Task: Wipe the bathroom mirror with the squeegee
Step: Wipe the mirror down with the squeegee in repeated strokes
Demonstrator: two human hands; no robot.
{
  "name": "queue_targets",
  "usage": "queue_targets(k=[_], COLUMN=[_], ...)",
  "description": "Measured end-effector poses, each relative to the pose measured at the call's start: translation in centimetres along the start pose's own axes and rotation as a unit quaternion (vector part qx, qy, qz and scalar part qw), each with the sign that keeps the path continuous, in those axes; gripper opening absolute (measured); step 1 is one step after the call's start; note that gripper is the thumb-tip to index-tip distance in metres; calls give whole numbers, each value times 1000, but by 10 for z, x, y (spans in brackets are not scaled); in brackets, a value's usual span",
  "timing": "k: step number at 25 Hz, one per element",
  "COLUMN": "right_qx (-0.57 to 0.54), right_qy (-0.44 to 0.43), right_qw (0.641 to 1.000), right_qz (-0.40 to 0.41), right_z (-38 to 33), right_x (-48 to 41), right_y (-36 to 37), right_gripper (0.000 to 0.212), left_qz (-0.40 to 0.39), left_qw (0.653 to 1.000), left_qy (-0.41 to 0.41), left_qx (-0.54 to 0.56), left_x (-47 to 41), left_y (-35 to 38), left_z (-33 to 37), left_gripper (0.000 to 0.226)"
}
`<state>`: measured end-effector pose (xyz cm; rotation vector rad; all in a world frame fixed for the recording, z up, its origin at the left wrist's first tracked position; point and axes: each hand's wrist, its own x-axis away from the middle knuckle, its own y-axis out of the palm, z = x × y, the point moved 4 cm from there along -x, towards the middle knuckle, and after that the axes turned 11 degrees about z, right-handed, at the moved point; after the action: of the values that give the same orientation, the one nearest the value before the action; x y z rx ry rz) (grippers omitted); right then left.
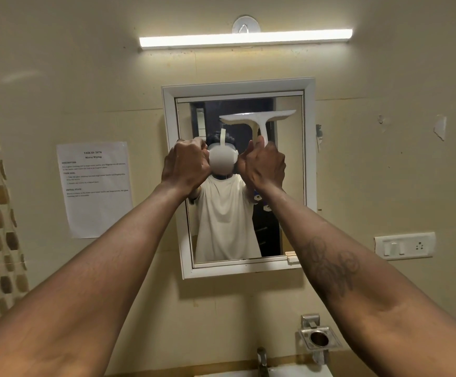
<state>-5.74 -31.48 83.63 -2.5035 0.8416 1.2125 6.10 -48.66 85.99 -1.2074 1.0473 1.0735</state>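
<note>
The white-framed bathroom mirror [289, 186] hangs on the beige wall ahead of me. A white squeegee [258, 117] is held upright in front of it, blade level across the upper right of the glass. My right hand [263, 164] is closed around its handle from below. At the mirror's left side, about the same height, my left hand [186, 164] is curled into a fist, and I cannot make out anything inside it. The glass reflects a person in a white shirt.
A printed task sheet [95, 189] is taped to the wall left of the mirror. A lit tube light [245, 38] runs above. A switch plate [404, 244] is on the right wall. Below are a metal holder [319, 340], a tap [262, 359] and a basin edge.
</note>
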Motion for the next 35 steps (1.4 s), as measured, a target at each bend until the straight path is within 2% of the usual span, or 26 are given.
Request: queue_targets(k=[8, 16, 20, 26, 29, 35], right_qx=[14, -21, -19, 36, 25, 30], right_qy=[35, 8, 11, -6, 11, 47], right_qw=[999, 999, 999, 999, 1000, 998], right_qz=[-28, 31, 25, 10, 0, -25], right_z=[16, -18, -16, 21, 32, 53], right_x=[39, -12, -26, 7, 25, 68], right_y=[-19, -33, -26, -14, -15, -21], right_gripper=[43, 44, 46, 42, 40, 49], left_qz=[5, 10, 8, 4, 3, -3], left_qw=[1000, 1000, 1000, 1000, 1000, 1000], left_qy=[-2, 13, 13, 13, 9, -4], left_qx=[3, 9, 5, 3, 5, 0], left_x=[8, -10, -9, 2, 7, 19], left_y=[-8, -13, -9, 4, 8, 7], left_z=[4, 9, 5, 0, 0, 0], left_gripper=[24, 28, 27, 27, 25, 23])
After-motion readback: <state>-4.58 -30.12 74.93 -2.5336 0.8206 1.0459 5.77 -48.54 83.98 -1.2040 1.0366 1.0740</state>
